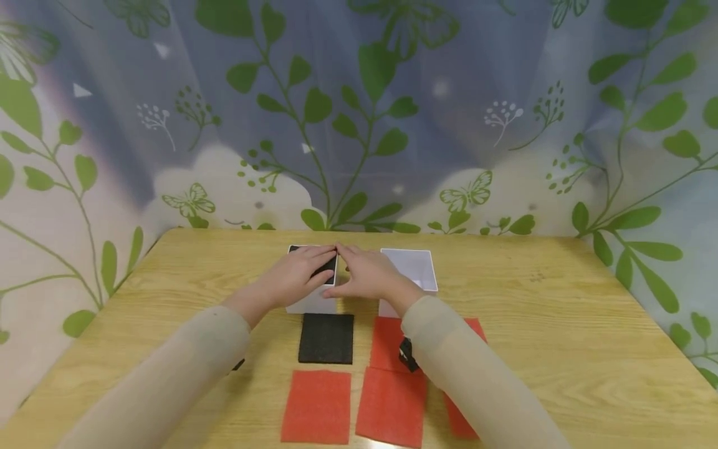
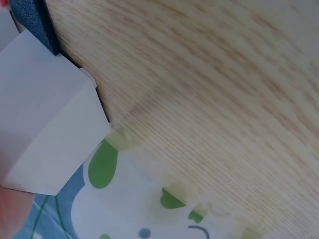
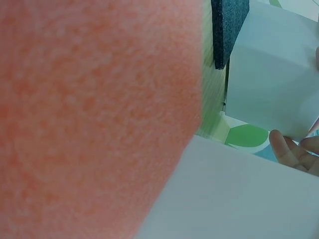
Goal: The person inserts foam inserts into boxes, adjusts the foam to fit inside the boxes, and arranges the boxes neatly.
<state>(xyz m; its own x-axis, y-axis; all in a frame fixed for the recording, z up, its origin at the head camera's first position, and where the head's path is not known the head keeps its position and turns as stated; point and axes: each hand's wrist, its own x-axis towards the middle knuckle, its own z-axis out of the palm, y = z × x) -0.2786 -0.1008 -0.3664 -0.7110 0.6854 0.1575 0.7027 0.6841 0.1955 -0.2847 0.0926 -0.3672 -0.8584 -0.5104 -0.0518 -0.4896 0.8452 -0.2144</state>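
Note:
A white open-topped box [image 1: 311, 300] stands toward the back of the table, with a black square piece [image 1: 328, 265] inside its rim. My left hand [image 1: 286, 274] reaches over this box, fingers stretched to its far right corner and thumb near the right rim. My right hand [image 1: 370, 274] comes from the other side; its fingertips meet the left ones at that corner, and its thumb lies by the right wall. Fingertips [image 3: 284, 147] show at the box's back edge in the right wrist view. On the table before the box lies a black foam square [image 1: 326, 338].
A second white box [image 1: 409, 265], open at the top, stands just to the right. Red squares [image 1: 316, 406] lie along the table front, several of them partly under my right sleeve [image 1: 477, 368]. A leaf-patterned curtain [image 1: 359, 125] hangs behind the wooden table [image 1: 533, 293].

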